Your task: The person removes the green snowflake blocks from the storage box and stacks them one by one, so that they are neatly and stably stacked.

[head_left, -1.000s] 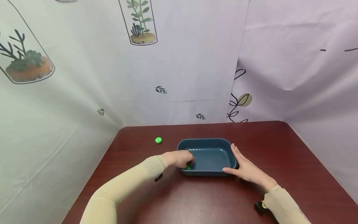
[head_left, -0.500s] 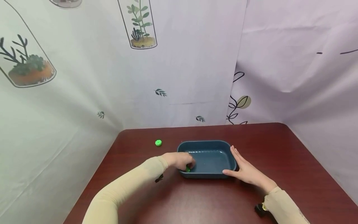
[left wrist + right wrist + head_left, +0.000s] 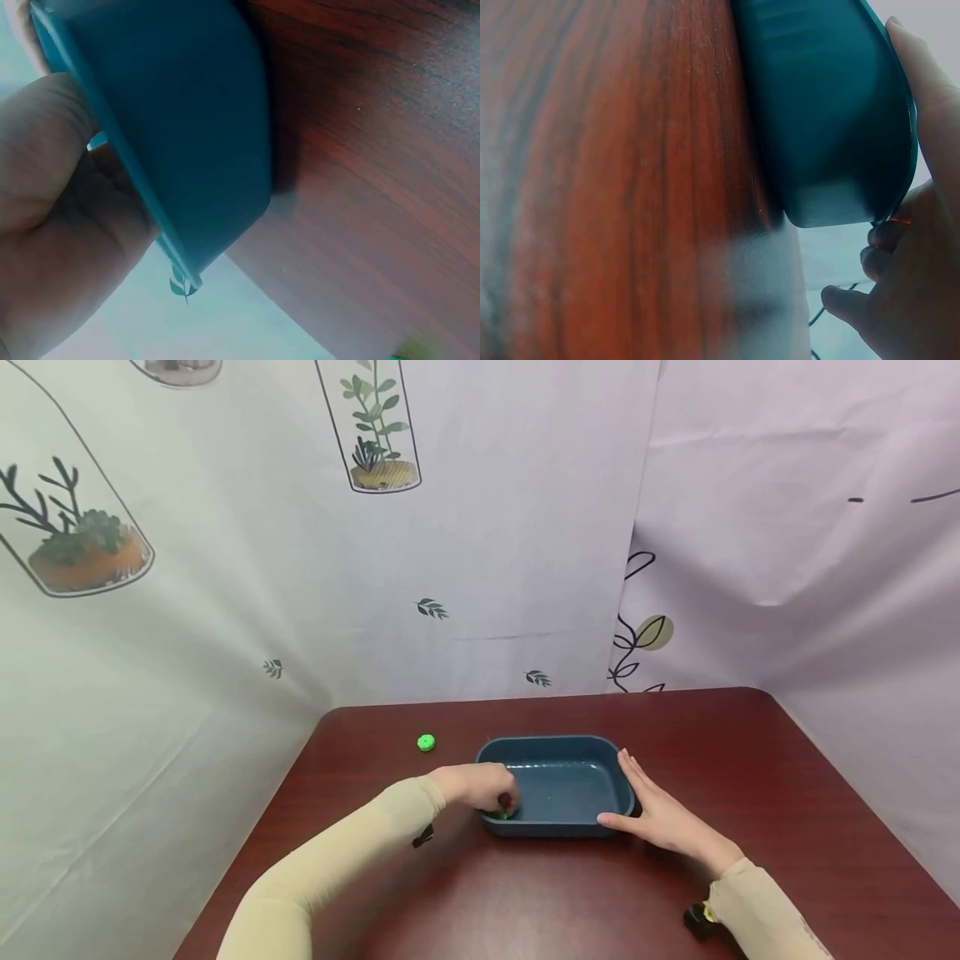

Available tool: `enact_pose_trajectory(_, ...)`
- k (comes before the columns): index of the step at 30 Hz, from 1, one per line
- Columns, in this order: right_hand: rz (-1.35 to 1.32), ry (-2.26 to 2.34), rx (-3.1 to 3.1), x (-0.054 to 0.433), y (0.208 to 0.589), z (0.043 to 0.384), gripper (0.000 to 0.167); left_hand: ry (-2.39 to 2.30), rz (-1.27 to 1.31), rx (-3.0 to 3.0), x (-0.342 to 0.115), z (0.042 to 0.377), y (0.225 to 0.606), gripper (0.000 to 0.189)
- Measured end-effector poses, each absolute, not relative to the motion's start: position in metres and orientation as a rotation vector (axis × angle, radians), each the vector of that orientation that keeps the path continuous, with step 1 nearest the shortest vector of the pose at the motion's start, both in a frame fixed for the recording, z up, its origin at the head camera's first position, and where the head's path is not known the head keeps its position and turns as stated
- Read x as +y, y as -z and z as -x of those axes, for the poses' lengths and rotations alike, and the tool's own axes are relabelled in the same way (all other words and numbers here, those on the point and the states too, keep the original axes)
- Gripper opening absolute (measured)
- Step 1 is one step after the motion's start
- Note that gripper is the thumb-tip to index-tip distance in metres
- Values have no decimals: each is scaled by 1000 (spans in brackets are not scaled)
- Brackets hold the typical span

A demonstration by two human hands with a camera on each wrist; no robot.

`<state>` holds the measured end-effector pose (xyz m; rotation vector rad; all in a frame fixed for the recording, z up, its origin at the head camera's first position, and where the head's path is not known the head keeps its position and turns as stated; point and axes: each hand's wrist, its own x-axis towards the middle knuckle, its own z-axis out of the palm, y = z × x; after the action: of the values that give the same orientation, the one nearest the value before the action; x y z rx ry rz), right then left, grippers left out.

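A dark blue rectangular tray (image 3: 558, 828) stands on the table. My left hand (image 3: 482, 783) reaches over its left end, fingers curled down inside the near left corner. Under those fingertips a small bright green piece (image 3: 501, 815) shows in part; the rest is hidden by the hand. In the left wrist view the thumb (image 3: 52, 112) lies over the tray's rim (image 3: 124, 157). My right hand (image 3: 663, 814) rests at the tray's right end, its fingers straight along the outer rim and the thumb at the near corner.
Another small round green piece (image 3: 426, 742), with a dark centre, lies on the reddish-brown table (image 3: 555, 893) behind and left of the tray. A printed white cloth (image 3: 495, 543) hangs behind and along both sides of the table.
My left hand shifts slightly at the near left corner of the tray, and less of the green piece shows under its fingers. The right hand stays at the rim.
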<state>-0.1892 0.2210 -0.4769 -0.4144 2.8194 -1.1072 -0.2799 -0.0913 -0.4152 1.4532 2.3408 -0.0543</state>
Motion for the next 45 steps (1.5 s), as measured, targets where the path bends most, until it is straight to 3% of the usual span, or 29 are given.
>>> enact_pose_trajectory(12,416,1097,2830,222,477,190,116,-146,-1489,2386,-97,286,398,8)
enact_pose_trajectory(26,407,1113,2813,220,479,188,113,-460,-1409,2642,-118,306,383,9)
enact_pose_trajectory(35,418,1100,2823,220,476,189,113,-914,-1001,2859,-169,324,373,6)
enact_pose_trajectory(45,425,1085,2834,222,476,191,115,-1264,-554,2977,-227,338,385,15)
